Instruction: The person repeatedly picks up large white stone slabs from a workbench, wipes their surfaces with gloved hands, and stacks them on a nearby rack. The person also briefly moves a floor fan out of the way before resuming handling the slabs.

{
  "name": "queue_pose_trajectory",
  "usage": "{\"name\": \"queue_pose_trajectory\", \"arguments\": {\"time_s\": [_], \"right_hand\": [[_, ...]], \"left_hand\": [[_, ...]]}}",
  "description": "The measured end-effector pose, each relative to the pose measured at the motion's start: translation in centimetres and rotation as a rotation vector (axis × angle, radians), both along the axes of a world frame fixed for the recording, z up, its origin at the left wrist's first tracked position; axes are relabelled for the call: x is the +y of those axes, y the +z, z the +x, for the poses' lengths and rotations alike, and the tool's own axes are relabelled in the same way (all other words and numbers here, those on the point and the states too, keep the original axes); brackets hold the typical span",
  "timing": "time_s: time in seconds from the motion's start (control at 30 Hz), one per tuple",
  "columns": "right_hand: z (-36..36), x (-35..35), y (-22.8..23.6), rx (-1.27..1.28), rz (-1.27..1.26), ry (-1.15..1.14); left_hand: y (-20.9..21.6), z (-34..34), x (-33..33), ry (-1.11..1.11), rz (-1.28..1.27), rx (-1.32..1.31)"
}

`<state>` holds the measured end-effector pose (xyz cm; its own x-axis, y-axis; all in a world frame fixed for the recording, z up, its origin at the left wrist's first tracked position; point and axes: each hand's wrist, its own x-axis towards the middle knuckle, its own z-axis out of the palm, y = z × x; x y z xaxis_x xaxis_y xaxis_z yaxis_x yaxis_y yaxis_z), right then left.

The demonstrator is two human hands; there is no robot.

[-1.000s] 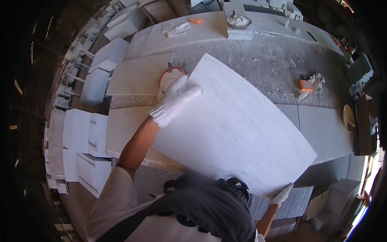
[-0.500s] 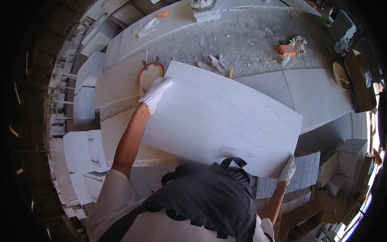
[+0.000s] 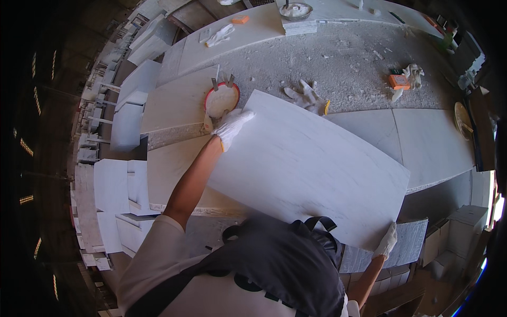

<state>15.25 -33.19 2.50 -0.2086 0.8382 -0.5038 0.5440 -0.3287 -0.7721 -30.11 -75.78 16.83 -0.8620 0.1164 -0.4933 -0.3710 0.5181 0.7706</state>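
Grey worktable [image 3: 343, 58]: broad, dusty, strewn with crumbs; spreads out beyond both hands, paler slabs set along its near and left parts.
White slab [image 3: 311, 169]: faint grey veins, roughly rectangular, slanted; spans from left hand to right hand, near edge by the person's body. Can't tell if it rests on the worktable.
Pale panels [image 3: 112, 185]: grouped well left of left hand, off the worktable.
Cardboard boxes [image 3: 462, 232]: right of right hand, off the worktable's near side.
Metal bowl [image 3: 296, 10]: white stuff inside; far beyond left hand and to its right, by a small stack of pale pieces.
Red-rimmed bucket [image 3: 222, 103]: pale contents, two flat metal pieces at the rim; just beyond left hand.
Left hand [image 3: 233, 127]: white knit glove, clamped on slab's left edge, fingers over the top face.
Right hand [image 3: 388, 242]: gloved, clamped on slab's near right corner; finger detail partly hidden.
Loose glove [image 3: 309, 98]: yellow cuff; beyond the slab, right of left hand.
Orange box [image 3: 399, 82]: well beyond right hand, next to a crumpled pale glove [image 3: 414, 75].
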Motion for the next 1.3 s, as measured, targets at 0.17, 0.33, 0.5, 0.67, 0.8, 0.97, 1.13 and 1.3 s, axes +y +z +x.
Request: {"name": "queue_pose_trajectory", "arguments": {"time_s": [0.17, 0.33, 0.5, 0.67, 0.8, 0.97, 1.13, 1.3], "right_hand": [[0.5, 0.3, -0.4, 0.016, -0.027, 0.017], [0.8, 0.7, -1.1, 0.008, -0.020, 0.026], [1.4, 1.1, -2.3, -0.014, -0.046, 0.048], [2.0, 1.4, -4.1, -0.004, -0.065, 0.053], [1.9, 1.4, -5.0, 0.011, -0.096, 0.047], [1.9, 1.1, -5.0, 0.053, -0.136, 0.057], [2.1, 1.4, -6.1, 0.082, -0.135, 0.074], [2.4, 1.6, -7.2, 0.090, -0.057, 0.080]], "left_hand": [[-0.7, -0.1, -0.4, -0.016, 0.026, 0.046], [-0.9, 0.2, -0.4, 0.006, 0.026, 0.096], [-0.7, 0.1, -0.5, 0.004, 0.062, 0.046], [0.7, 0.3, -0.6, -0.141, -0.044, 0.174], [2.6, 1.1, 0.2, 0.002, 0.103, 0.068], [4.3, 2.4, 0.9, 0.009, 0.192, 0.075], [5.0, 2.6, 0.5, -0.081, 0.121, 0.157], [5.5, 2.8, 0.8, -0.097, 0.086, 0.186]]}}
